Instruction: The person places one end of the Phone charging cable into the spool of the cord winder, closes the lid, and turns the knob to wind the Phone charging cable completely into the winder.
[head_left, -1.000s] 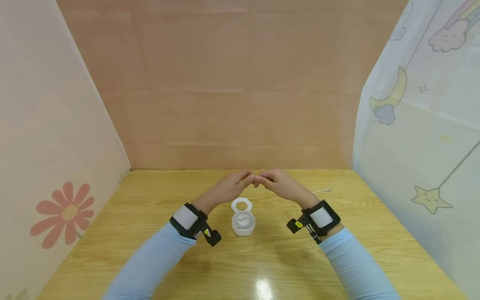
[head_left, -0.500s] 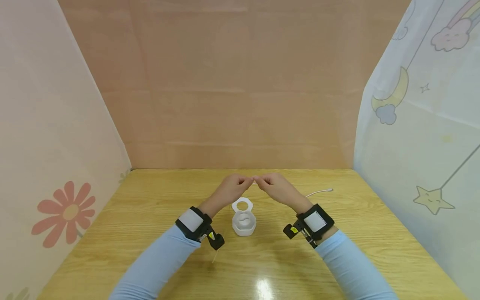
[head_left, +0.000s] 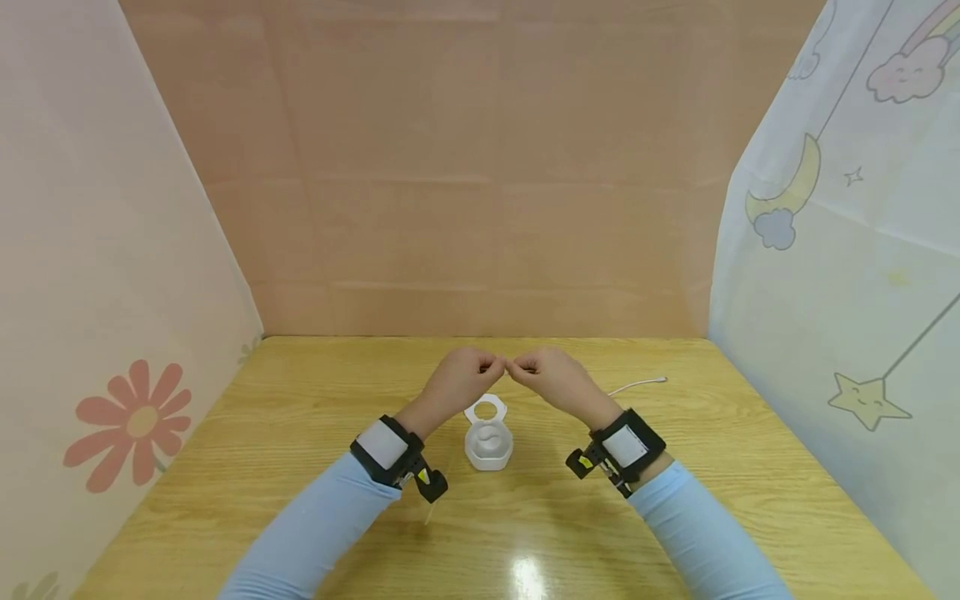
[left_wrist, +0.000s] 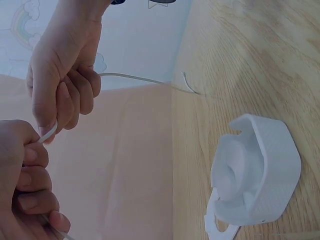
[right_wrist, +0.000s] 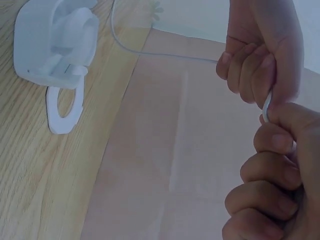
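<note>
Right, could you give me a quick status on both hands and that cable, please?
Left hand and right hand pinch the thin white cable between them. White winder case sits below. Nothing in the way.

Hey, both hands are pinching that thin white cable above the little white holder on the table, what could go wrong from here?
1. The white cable is held only by fingertips between the left hand and right hand; it may slip free.
2. Its loose end trails across the table and might snag.
3. The white holder sits unheld below the hands; a tug or bump might shift it.
</note>
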